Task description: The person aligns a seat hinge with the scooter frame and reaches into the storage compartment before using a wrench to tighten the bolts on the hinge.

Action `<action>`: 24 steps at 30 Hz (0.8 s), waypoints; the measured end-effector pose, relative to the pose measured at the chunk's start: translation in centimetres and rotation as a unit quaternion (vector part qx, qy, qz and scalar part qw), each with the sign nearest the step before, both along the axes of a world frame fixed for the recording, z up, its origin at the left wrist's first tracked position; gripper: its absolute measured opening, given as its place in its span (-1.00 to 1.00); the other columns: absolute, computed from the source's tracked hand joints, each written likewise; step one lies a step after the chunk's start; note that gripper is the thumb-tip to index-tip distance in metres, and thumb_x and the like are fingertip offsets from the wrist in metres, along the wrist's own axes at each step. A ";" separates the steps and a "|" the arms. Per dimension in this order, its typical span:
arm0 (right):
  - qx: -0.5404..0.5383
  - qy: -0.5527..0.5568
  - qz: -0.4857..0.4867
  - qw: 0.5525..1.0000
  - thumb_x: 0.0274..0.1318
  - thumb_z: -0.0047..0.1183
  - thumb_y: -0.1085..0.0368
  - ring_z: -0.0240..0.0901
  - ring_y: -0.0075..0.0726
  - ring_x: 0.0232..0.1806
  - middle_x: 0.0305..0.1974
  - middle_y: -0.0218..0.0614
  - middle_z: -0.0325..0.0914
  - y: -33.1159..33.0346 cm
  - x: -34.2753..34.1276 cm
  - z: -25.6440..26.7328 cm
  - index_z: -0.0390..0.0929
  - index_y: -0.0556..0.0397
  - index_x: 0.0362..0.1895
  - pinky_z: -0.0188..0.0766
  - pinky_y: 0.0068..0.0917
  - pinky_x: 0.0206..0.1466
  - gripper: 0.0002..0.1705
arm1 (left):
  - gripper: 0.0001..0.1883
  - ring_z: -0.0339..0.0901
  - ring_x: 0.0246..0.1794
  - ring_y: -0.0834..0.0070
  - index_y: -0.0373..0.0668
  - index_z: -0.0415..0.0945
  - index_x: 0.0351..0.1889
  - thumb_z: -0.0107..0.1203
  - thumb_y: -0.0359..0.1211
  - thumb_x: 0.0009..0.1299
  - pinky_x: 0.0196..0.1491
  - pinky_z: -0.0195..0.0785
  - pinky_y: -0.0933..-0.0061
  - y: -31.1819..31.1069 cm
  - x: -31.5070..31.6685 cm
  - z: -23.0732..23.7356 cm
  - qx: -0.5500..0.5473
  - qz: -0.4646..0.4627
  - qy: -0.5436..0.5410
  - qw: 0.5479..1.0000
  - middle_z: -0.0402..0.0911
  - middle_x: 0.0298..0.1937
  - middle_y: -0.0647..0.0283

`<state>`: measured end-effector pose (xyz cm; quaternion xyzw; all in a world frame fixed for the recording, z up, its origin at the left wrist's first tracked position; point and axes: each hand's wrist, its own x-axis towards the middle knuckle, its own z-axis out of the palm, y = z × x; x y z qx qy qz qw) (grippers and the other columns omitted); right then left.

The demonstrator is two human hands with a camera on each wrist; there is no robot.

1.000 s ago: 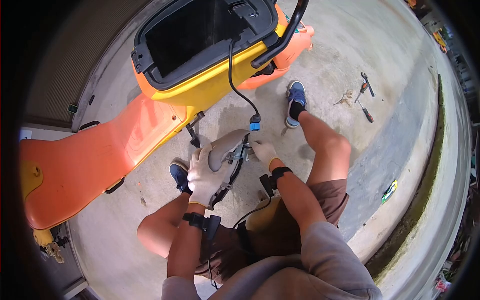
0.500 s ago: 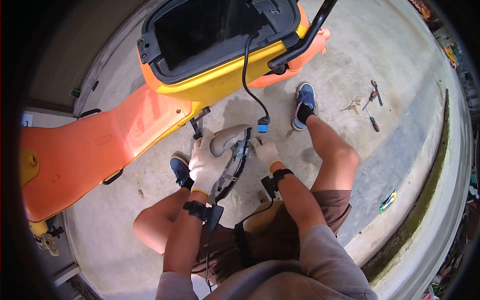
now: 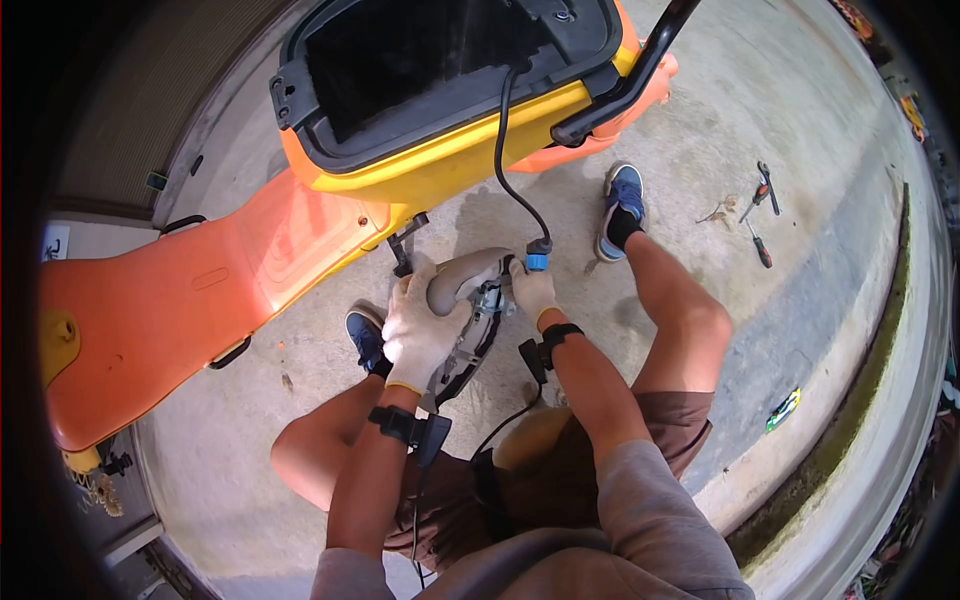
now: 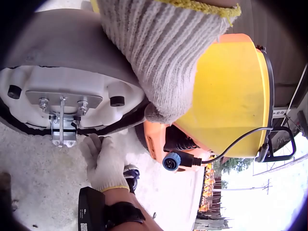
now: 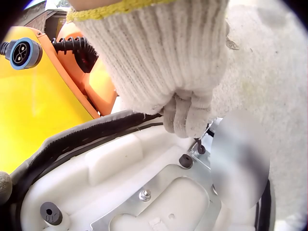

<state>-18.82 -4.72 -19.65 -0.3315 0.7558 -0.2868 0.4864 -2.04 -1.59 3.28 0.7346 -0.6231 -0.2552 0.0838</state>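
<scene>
scooter (image 3: 450, 174): standing beyond left hand (image 3: 423, 325) and right hand (image 3: 533, 290)
seat (image 3: 470, 271): tilting between them, seemingly keeping its underside reachable
left hand: gripping the seat, likely steadying it
right hand: curling beside the metal bracket (image 4: 63, 132); cannot tell whether pinching

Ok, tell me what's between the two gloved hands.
In the head view, the seat, with its metal latch, lies between the left hand and the right hand.
</scene>
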 end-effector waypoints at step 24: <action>0.029 -0.137 -0.182 0.973 0.17 0.10 -0.05 0.67 0.18 -0.35 -0.34 0.02 0.70 3.3 -3.2 -23.6 0.67 0.24 -0.28 0.59 -0.12 -0.24 -0.49 | -0.34 0.49 0.28 0.20 -0.24 0.44 0.27 0.29 -0.42 0.13 0.33 0.37 0.30 1.0 4.1 -2.2 -0.088 -0.021 0.097 0.991 0.49 0.24 0.06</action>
